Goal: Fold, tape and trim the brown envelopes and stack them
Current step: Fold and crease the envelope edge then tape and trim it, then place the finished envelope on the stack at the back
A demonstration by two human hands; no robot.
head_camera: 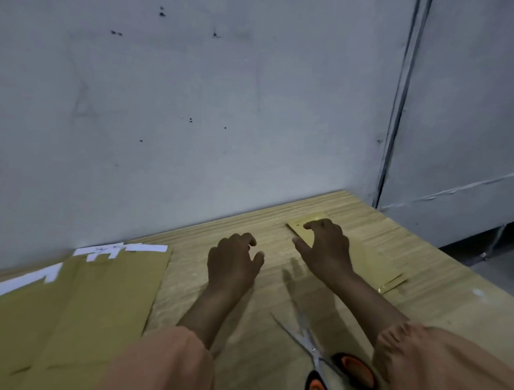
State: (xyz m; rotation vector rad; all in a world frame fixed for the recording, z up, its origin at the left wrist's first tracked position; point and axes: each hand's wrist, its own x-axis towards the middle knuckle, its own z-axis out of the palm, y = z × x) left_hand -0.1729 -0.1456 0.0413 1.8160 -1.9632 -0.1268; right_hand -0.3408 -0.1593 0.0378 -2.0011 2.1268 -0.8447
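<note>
The folded envelope (373, 264) lies near the table's (439, 306) far right edge. Your right hand (325, 246) presses it flat with bent fingers. Your left hand (232, 261) holds nothing.

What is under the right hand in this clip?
The right hand rests on a narrow folded brown envelope lying flat on the wooden table. The envelope's far end and near end show; the middle is covered by the hand and forearm. Whether more envelopes lie beneath cannot be seen.

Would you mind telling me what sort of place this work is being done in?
Probably a plain workroom or storeroom with a simple craft bench: a wood-grain table stands against a bare, scuffed grey wall, with a stack of brown envelopes and a pair of scissors on it.
</note>
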